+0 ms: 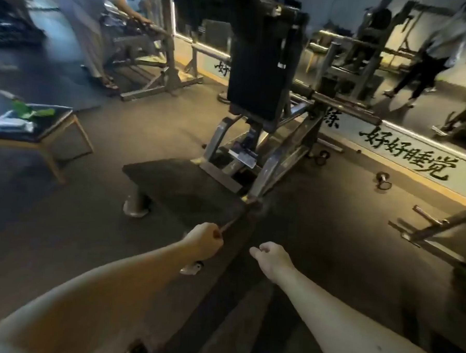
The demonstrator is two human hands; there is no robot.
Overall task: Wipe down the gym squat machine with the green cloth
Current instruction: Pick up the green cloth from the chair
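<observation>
**Left grip** (205, 241): my bare arm is stretched forward and the fingers are curled into a fist, knuckles up. A thin brownish strip (227, 226) runs from the fist towards the machine. I cannot tell whether the fingers hold it.

**Right grip** (270, 259): this arm is also stretched forward, just beside the left. The fingers are loosely curled under with the thumb out, and they hold nothing.

**Machine:** ahead of both grips stands the grey steel-framed squat machine (276, 157). Its dark, sloping rectangular footplate (183, 184) is nearest me, and its tall black padded backrest (258, 77) stands upright behind. A small pale label plate (243, 156) sits low on the frame, too blurred to read.

**Task thing:** the crumpled green cloth (31, 111) lies on a low black-topped, wooden-legged worktop (59, 125) well to the left, apart from both grips and from the machine.

**Writing:** black brush characters run along the pale wall strip (408, 157) under the mirror (395, 50). At right they read "好好睡觉". Behind the frame a partly hidden character looks like "练". Left of the backrest is another "好", cut off.

**Surroundings:** two small dark kettlebells (383, 180) rest on the floor by the strip. A person in pale clothes (85, 28) stands at another machine, far left.
</observation>
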